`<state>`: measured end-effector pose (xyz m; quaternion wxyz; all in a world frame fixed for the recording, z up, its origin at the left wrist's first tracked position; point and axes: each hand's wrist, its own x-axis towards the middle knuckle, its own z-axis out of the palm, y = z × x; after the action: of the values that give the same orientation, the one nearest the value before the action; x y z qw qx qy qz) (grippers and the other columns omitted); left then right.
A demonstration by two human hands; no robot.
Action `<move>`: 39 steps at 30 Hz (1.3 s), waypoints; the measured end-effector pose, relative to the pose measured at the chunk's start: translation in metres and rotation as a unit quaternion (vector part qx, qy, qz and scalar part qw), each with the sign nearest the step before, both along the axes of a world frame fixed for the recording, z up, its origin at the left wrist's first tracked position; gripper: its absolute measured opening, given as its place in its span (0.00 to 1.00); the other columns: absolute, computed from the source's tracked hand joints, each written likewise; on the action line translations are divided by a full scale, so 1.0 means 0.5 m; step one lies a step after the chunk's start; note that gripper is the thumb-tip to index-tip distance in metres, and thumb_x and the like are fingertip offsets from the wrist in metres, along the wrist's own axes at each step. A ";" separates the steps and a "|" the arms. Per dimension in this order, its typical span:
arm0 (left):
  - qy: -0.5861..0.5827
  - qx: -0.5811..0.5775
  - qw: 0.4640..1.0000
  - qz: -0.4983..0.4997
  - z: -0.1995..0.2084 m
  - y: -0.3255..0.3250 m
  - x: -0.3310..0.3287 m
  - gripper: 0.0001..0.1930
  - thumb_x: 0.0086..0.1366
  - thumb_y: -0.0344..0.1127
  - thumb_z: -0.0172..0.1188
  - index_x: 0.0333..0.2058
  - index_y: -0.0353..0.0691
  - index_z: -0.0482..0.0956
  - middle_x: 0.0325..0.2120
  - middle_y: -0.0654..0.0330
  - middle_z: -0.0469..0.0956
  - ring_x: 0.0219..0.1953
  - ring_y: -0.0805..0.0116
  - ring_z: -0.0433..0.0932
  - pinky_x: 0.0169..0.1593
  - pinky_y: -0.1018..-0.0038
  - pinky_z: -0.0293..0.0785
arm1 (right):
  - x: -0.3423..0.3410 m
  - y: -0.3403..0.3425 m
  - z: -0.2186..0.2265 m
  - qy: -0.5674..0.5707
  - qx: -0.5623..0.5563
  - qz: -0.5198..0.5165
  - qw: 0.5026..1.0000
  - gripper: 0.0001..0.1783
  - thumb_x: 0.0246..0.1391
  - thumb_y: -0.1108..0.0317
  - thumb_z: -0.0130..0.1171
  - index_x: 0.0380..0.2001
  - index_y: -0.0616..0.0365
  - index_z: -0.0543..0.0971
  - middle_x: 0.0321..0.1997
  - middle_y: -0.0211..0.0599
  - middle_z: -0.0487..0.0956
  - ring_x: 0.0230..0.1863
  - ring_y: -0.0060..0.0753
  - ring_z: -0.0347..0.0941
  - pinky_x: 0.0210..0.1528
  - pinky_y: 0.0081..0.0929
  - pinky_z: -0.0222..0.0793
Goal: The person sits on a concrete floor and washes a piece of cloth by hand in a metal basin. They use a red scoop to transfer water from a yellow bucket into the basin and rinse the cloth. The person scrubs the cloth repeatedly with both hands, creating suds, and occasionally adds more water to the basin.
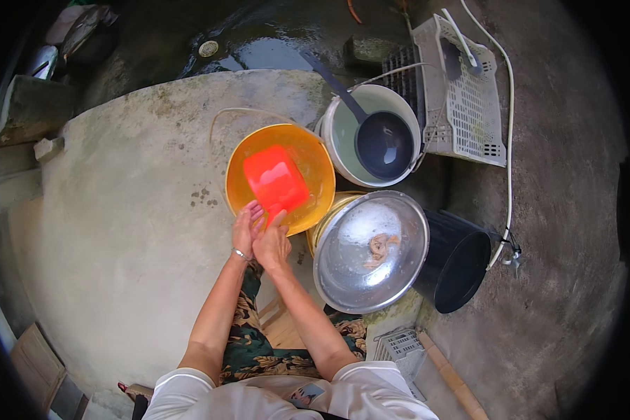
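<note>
Dipper (276,178) in bright red lies within the round mouth of a yellow bucket (239,168), its handle (276,211) pointing toward the near side. The right hand (271,246) grasps that handle at the bucket's near rim. Just to its left, the left hand (243,227) is unclenched, fingers extended beside the handle; whether they touch it I cannot tell. A pale bracelet (240,254) circles the left wrist. How deep the dipper sits in the bucket is also hard to judge.

To the far right of the yellow bucket, just beside it, is a white bucket (343,140) of cloudy liquid. A dark ladle (385,145) rests in it, the long handle reaching over the rim toward the far left. Nearer, a round silvery metal lid (360,273) covers part of a yellowish container (339,202), with a black bucket (441,245) on its right.

A pale slotted crate (474,115) stands at the far right, and a white hose (509,150) runs past it. A round drain (208,48) marks the wet ground on the far side. Near right, a pole (453,376) lies beside a grey basket (403,344).
</note>
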<state>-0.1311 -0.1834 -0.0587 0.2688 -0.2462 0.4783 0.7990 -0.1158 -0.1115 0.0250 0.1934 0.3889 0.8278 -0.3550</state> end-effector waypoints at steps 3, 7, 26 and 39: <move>-0.009 0.091 0.994 0.053 -0.024 0.007 0.022 0.19 0.65 0.47 0.42 0.48 0.41 0.65 0.46 0.58 0.68 0.48 0.66 0.67 0.51 0.66 0.64 | 0.041 0.028 0.020 0.054 0.022 0.069 0.996 0.37 0.46 0.67 0.51 0.57 0.70 0.51 0.36 0.62 0.66 0.32 0.57 0.71 0.27 0.43 0.68; 0.015 0.152 0.984 0.089 0.015 0.031 0.049 0.19 0.65 0.49 0.40 0.47 0.44 0.66 0.45 0.58 0.70 0.48 0.63 0.68 0.51 0.62 0.65 | 0.093 0.076 0.063 0.116 0.113 0.151 0.975 0.40 0.41 0.74 0.52 0.60 0.63 0.50 0.30 0.52 0.64 0.30 0.52 0.68 0.25 0.37 0.69; 0.296 -0.109 0.949 -0.013 0.144 0.258 0.117 0.12 0.64 0.36 0.44 0.38 0.32 0.70 0.31 0.53 0.75 0.31 0.68 0.75 0.39 0.73 0.73 | 0.118 0.857 0.111 0.214 0.420 -0.077 0.879 0.39 0.45 0.68 0.53 0.60 0.57 0.50 0.35 0.54 0.66 0.30 0.53 0.69 0.31 0.42 0.66; 0.350 -0.047 0.894 -0.274 0.107 0.371 0.181 0.10 0.63 0.32 0.47 0.36 0.32 0.74 0.28 0.60 0.76 0.33 0.75 0.75 0.39 0.78 0.71 | 0.072 1.061 -0.033 0.131 0.540 -0.077 0.828 0.15 0.43 0.63 0.56 0.34 0.60 0.73 0.36 0.49 0.71 0.35 0.49 0.73 0.34 0.40 0.71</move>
<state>-0.0407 0.0023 -0.0051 0.2808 0.1779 0.6271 0.7044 -0.0799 0.4191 0.0083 -0.1857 0.4439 0.8722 0.0879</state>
